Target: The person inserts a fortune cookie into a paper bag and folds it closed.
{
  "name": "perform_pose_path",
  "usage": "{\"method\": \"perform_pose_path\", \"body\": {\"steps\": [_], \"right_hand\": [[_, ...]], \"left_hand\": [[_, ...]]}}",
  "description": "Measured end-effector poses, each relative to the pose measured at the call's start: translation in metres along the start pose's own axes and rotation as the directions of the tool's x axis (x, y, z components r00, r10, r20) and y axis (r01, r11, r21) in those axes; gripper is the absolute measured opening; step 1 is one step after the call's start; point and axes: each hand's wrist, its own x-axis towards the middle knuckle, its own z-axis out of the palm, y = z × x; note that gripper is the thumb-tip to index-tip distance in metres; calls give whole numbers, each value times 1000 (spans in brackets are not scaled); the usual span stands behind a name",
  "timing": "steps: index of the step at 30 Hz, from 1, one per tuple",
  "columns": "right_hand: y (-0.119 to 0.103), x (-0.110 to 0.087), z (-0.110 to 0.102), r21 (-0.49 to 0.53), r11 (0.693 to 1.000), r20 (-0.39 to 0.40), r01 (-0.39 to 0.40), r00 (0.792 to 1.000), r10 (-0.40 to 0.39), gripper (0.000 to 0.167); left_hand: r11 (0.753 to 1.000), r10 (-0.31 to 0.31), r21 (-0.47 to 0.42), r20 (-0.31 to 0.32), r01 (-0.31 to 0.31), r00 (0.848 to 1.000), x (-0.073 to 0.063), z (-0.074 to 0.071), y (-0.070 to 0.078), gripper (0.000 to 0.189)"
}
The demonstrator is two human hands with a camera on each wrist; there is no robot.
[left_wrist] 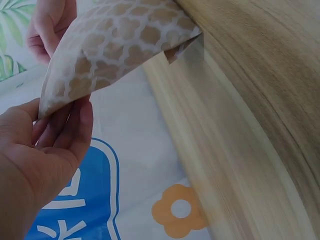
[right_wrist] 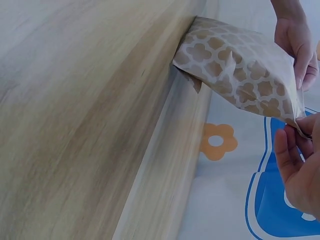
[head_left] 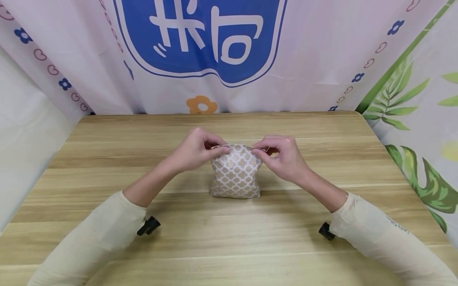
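A tan paper bag [head_left: 236, 174] with a white lattice pattern stands upright on the table, its sides bulging slightly. My left hand [head_left: 195, 151] pinches the left corner of its top edge between thumb and fingers. At the opposite corner, my right hand [head_left: 280, 157] pinches the same edge. The top edge is stretched nearly straight between both hands. In the left wrist view the bag [left_wrist: 115, 45] leans away from the left hand [left_wrist: 45, 145], its base on the wood. The right wrist view shows the bag [right_wrist: 240, 70] beside the right hand [right_wrist: 302, 165]. What the bag contains is hidden.
The wooden table [head_left: 229, 238] reaches back to a pale curtain [head_left: 304, 71] with a blue emblem [head_left: 200, 43] and an orange flower [head_left: 202, 105]. Leaf-patterned cloth [head_left: 422, 159] hangs at the right. Small black devices [head_left: 148, 226] sit at both sleeve cuffs.
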Motion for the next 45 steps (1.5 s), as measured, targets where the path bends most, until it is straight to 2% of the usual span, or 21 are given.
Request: {"method": "perform_pose_path", "body": {"steps": [5, 10, 14, 17, 22, 24, 27, 32, 35, 39, 41, 45], "right_hand": [[1, 1, 0, -16, 1000, -10, 18, 1000, -18, 10], [-1, 2, 0, -6, 1000, -2, 0, 1000, 0, 9], [-2, 3, 0, 35, 996, 30, -80, 996, 79, 8], [-1, 4, 0, 79, 984, 63, -162, 986, 158, 7], [3, 7, 0, 130, 954, 125, -270, 959, 254, 7], [6, 8, 0, 145, 939, 157, -312, 944, 290, 8], [12, 9, 3, 175, 905, 218, -389, 911, 349, 10], [23, 11, 10, 168, 840, 281, -516, 842, 462, 12], [29, 12, 15, 127, 822, 297, -556, 812, 503, 10], [36, 12, 19, 89, 800, 314, -593, 779, 542, 10], [38, 12, 20, 77, 781, 321, -620, 757, 569, 10], [42, 12, 22, 47, 747, 337, -663, 714, 613, 8]], "left_hand": [[997, -36, -69, 45, 39, 998, -1, -4, 0, 11], [988, -95, -116, 39, 99, 995, -3, -7, -3, 15], [994, -82, -72, -1, 81, 997, -3, -8, -4, 11], [997, -67, -35, -19, 66, 998, -4, -10, -4, 7], [992, -112, -67, 1, 111, 994, -4, -11, -4, 7], [986, -134, -99, 15, 135, 991, -5, -10, -7, 8], [972, -169, -158, 56, 176, 984, -4, -7, -17, 11], [944, -233, -208, 127, 255, 964, -2, -2, -33, 13], [917, -287, -238, 169, 321, 943, 0, 0, -41, 14], [860, -378, -278, 217, 428, 900, 1, 2, -51, 19], [841, -403, -289, 229, 457, 886, 1, 3, -55, 20], [832, -397, -315, 236, 457, 887, 1, 8, -63, 18]]}}
